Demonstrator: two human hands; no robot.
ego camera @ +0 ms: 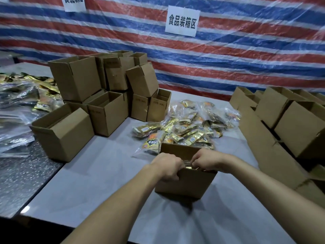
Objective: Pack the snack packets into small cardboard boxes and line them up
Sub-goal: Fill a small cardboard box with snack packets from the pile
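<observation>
Both my hands at the box (184, 182), frame centre: left hand (168, 166) fingers grip its near rim, right hand (205, 160) fingers pinch a packet (187, 164) inside. Loose packets (184, 124) lie just behind, right hand nearer.

White sign (182, 21) on tarp: 食品装箱区; other sign unreadable.

Both hands (186, 164) in open box (186, 184)
</observation>
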